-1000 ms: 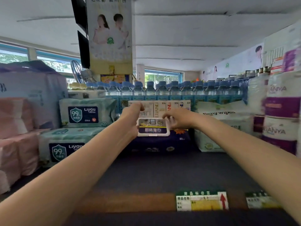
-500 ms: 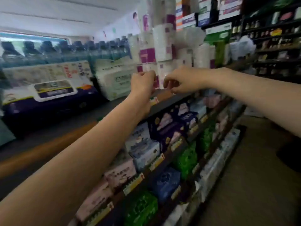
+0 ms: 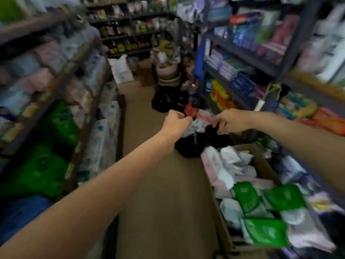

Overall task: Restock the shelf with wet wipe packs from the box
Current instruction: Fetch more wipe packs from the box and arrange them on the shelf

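left grip (image 3: 176, 121): fingers loosely curled, empty | right grip (image 3: 228, 122): loosely curled, empty | box (image 3: 224, 228) of wet wipe packs (image 3: 265, 231): below right grip

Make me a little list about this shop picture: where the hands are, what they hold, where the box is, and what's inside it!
place: shop aisle, shelves on both sides
left hand: out over the aisle, fingers loosely curled, holds nothing
right hand: out beside it, fingers loosely curled, holds nothing
box: cardboard, on the floor at the right, below the right arm
inside the box: green packs and white and pink packs, piled loosely
picture: blurry, labels unreadable
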